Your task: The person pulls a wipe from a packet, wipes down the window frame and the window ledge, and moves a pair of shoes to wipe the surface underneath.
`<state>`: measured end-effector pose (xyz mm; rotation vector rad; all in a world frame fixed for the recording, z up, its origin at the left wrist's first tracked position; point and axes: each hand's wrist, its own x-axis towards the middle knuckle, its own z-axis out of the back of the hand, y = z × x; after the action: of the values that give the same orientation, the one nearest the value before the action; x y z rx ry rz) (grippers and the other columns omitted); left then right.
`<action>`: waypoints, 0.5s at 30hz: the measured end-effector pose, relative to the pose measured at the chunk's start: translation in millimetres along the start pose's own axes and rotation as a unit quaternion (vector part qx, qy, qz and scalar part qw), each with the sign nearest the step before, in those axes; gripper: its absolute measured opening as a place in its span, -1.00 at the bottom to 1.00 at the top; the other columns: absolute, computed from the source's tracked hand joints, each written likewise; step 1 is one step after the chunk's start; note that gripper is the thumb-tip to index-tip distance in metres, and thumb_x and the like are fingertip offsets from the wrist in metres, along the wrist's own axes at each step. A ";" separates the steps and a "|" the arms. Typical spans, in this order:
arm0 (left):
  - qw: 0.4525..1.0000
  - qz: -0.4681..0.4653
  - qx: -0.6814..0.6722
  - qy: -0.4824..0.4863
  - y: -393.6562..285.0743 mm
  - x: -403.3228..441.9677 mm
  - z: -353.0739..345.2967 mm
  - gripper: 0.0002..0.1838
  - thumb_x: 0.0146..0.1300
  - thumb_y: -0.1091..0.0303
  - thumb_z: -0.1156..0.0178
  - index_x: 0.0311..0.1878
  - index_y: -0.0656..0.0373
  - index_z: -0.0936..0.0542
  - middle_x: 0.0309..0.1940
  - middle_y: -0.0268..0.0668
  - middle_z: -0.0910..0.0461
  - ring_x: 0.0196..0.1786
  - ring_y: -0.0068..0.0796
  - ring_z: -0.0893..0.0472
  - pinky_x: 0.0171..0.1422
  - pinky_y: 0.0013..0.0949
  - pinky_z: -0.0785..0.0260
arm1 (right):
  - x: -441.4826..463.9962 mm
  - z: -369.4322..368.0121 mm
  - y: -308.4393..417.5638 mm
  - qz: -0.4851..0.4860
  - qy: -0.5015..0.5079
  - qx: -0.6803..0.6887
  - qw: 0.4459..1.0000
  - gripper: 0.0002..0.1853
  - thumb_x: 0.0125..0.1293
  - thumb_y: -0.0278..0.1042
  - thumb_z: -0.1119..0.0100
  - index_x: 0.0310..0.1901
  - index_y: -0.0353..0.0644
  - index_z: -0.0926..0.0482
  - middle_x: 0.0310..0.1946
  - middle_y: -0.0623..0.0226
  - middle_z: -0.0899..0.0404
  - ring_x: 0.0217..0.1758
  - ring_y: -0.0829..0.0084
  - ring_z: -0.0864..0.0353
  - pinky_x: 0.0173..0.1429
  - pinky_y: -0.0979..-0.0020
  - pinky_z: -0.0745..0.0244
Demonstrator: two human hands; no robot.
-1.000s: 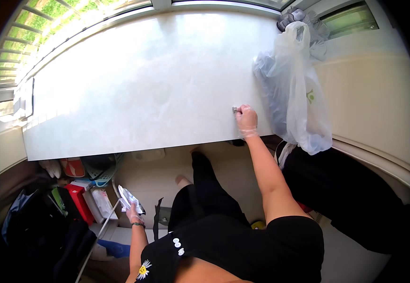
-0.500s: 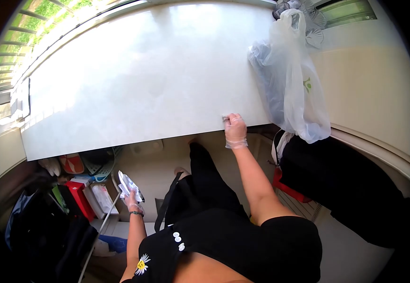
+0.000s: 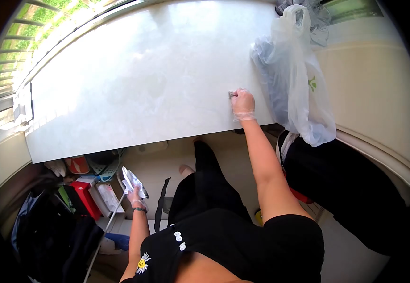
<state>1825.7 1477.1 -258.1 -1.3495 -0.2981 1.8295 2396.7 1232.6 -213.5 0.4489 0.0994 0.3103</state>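
Observation:
My right hand (image 3: 243,103), in a clear disposable glove, is closed with its fingers pinched on a small grey wad (image 3: 231,94). The wad is at the surface of the white tabletop (image 3: 143,89), a little in from the front edge; its material is too small to make out. Down at the lower left, my left hand (image 3: 136,198), gloved as well, is wrapped round a crumpled white packet (image 3: 134,183) with dark print. That packet is held below the table's level, away from the tabletop.
A white plastic bag (image 3: 299,85) stands on the right end of the table, close to my right hand. Black cloth (image 3: 341,193) covers something below it. At left are a red box (image 3: 86,198), a basket (image 3: 108,170) and a metal rail (image 3: 105,233). A barred window lies beyond.
My right hand has moved forward and slightly right across the tabletop with the wad. The left hand still holds the packet. The view has shifted slightly, and a black strap now hangs apart from my clothing.

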 end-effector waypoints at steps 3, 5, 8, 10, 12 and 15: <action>1.000 0.020 -0.009 0.015 -27.8 -26.8 -15.8 -0.42 0.08 0.33 -0.28 0.20 0.29 -0.42 -0.13 -0.26 -0.56 -0.23 -0.42 -0.58 -0.16 -0.37 -0.44 | 17.5 8.5 -25.4 -0.089 0.041 -0.030 0.995 -0.93 0.06 -0.39 -0.22 -0.48 -0.16 -0.60 -0.41 0.07 -0.59 -0.30 0.06 -0.59 -0.18 0.14 -0.50; 0.999 0.042 0.006 0.011 -37.5 -39.5 -23.7 -0.41 0.08 0.32 -0.29 0.20 0.27 -0.42 -0.13 -0.26 -0.57 -0.23 -0.42 -0.58 -0.15 -0.38 -0.43 | 0.6 -3.5 -1.0 -0.056 0.024 -0.028 0.998 -0.92 0.06 -0.39 -0.23 -0.48 -0.19 -0.61 -0.41 0.06 -0.60 -0.30 0.07 -0.60 -0.17 0.16 -0.51; 0.998 0.050 0.033 -0.022 -30.8 -31.3 -28.3 -0.42 0.09 0.29 -0.29 0.20 0.24 -0.42 -0.10 -0.28 -0.57 -0.21 -0.42 -0.57 -0.12 -0.34 -0.42 | 2.3 2.4 14.4 -0.063 0.086 0.051 0.993 -0.89 0.07 -0.38 -0.26 -0.48 -0.23 -0.61 -0.35 0.01 -0.62 -0.27 0.09 -0.62 -0.16 0.17 -0.51; 0.998 0.050 0.021 -0.016 -32.5 -31.8 -25.7 -0.42 0.09 0.30 -0.29 0.20 0.24 -0.42 -0.10 -0.28 -0.56 -0.20 -0.41 -0.57 -0.10 -0.33 -0.42 | 12.5 12.5 5.0 -0.100 0.079 0.041 0.991 -0.90 0.06 -0.37 -0.26 -0.48 -0.21 -0.61 -0.36 0.03 -0.62 -0.28 0.07 -0.62 -0.16 0.17 -0.51; 0.998 0.056 -0.004 0.003 -33.3 -34.4 -27.5 -0.43 0.09 0.31 -0.29 0.20 0.24 -0.42 -0.09 -0.28 -0.56 -0.19 -0.40 -0.57 -0.08 -0.33 -0.41 | 10.8 0.2 5.1 -0.075 0.013 0.008 0.997 -0.89 0.06 -0.36 -0.28 -0.50 -0.20 -0.60 -0.44 0.03 -0.61 -0.34 0.04 -0.62 -0.18 0.15 -0.51; 0.997 0.065 0.021 -0.021 -28.6 -28.5 -28.4 -0.43 0.10 0.29 -0.28 0.19 0.23 -0.43 -0.10 -0.28 -0.56 -0.19 -0.41 -0.56 -0.07 -0.34 -0.40 | -1.9 -17.4 34.1 0.018 0.053 0.044 0.997 -0.85 0.08 -0.36 -0.27 -0.52 -0.23 -0.58 -0.47 0.00 -0.59 -0.38 0.04 -0.61 -0.20 0.12 -0.51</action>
<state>1866.6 1466.9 -232.4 -1.3279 -0.1968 1.9627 2382.8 1268.3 -214.0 0.5218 0.2098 0.3666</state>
